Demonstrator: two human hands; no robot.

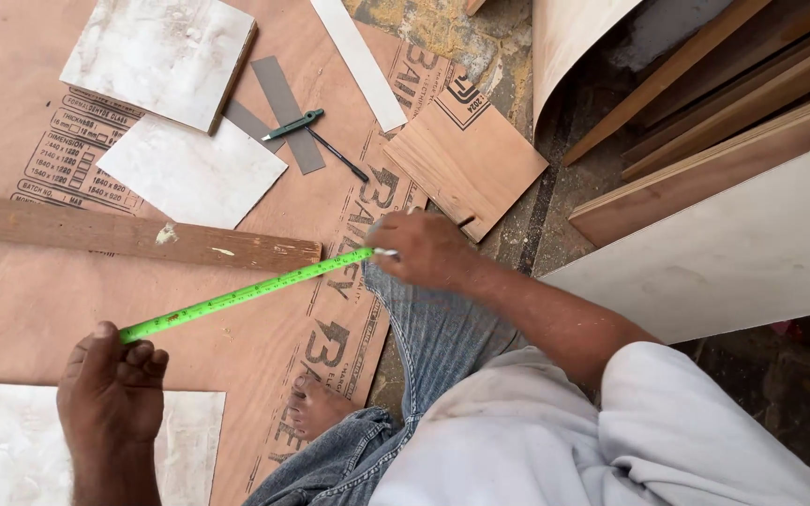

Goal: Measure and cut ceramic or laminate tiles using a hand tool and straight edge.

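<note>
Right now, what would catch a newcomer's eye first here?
A bright green measuring tape runs slantwise across the plywood sheet, stretched between the left hand at lower left and the right hand near the centre. Pale laminate squares lie above a wooden batten.

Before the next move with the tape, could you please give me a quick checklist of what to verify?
1. Left hand pins one end of the tape: ok.
2. Right hand holds the other end near the plywood edge: ok.
3. Tape runs straight, no sag or kink: ok.
4. Tape clear of the wooden batten: ok, it lies just beside it.
5. Reading on the tape: cannot tell, too small.
6. Pencil and green cutter at hand: not ok, both lie beyond the batten.
</note>
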